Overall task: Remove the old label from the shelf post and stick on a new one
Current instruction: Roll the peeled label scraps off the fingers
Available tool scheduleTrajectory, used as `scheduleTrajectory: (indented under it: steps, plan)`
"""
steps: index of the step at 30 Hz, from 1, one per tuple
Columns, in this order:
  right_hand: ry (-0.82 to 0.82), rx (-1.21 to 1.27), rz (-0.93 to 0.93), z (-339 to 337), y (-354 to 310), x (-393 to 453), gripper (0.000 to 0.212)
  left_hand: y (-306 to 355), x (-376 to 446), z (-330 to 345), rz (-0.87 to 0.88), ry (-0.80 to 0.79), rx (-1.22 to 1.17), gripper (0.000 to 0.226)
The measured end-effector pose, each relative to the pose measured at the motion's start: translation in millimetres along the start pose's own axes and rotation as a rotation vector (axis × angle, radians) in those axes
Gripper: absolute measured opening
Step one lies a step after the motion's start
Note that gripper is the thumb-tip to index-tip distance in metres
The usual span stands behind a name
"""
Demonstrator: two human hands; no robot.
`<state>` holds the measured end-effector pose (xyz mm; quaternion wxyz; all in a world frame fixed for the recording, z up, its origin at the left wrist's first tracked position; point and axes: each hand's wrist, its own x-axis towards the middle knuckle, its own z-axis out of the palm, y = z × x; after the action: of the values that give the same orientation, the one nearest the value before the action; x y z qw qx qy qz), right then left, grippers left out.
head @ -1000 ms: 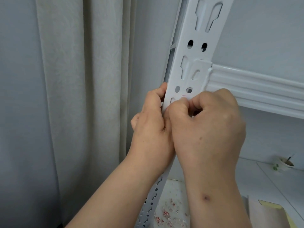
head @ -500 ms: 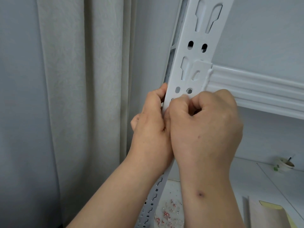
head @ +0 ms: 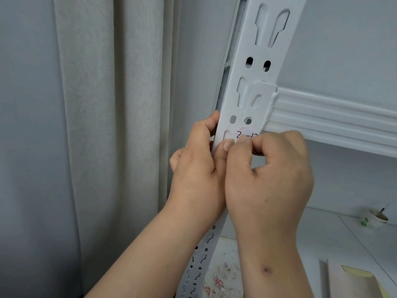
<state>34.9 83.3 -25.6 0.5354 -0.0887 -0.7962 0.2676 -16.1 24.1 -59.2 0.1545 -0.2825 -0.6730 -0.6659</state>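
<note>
**Hands work a handwritten label on a white shelf post**

While both hands meet against a white slotted metal shelf post point(head: 253, 87), a small white paper label point(head: 247, 134) with red edging and black handwritten figures shows on the post's front face, just below a pair of small oval holes. The left hand point(head: 197, 164) wraps the post's left edge, its fingers curled behind the metal and its thumb pressed flat on the front, touching the label's lower left corner. The right hand point(head: 270, 179) is bunched into a loose fist directly beside it, thumb and forefinger pinched together at the label's lower right edge; whether they hold the paper itself or only press against it cannot be told, as the knuckles hide the contact. The two hands touch each other at the thumbs.

A white ribbed metal shelf beam point(head: 335, 121) hooks into the post by a bracket just above the label and runs off to the right. Behind the post hangs a pale grey textured curtain point(head: 107, 125), with a plain grey wall beyond. Lower down, small red-and-white paper scraps point(head: 221, 282) lie scattered on a white surface point(head: 322, 244) near the post's foot. A white paper cup point(head: 373, 220) with a green print stands at the far right, well apart from the hands, and a yellow sheet of paper point(head: 358, 274) lies near the lower right corner.
</note>
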Motion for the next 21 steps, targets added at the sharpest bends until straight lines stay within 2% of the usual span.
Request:
scheduleTrajectory:
  steps: [2,5,9,14,16,21]
  plan:
    - [-0.028,0.102,0.032,-2.3,2.7,-4.8,0.016,0.2,-2.2,1.5,0.044,0.052,0.025,0.034]
    - [-0.006,0.238,0.104,-3.6,4.9,-8.9,0.008,0.3,-8.9,4.1,0.183,0.188,0.107,0.049]
    - [0.002,0.351,0.135,-6.6,6.7,-10.6,0.009,-0.2,-9.8,8.0,0.438,0.355,0.305,0.032]
    - [-0.045,0.367,0.162,-6.4,19.5,-12.0,0.028,0.7,-0.3,11.7,0.518,0.432,0.331,0.014]
    - [-0.033,0.370,0.167,-5.5,22.2,-13.6,0.028,2.2,2.3,13.0,0.532,0.460,0.352,0.009]
    - [0.246,0.244,0.119,3.0,23.3,-19.1,0.004,2.3,4.0,15.1,0.551,0.509,0.377,0.006]
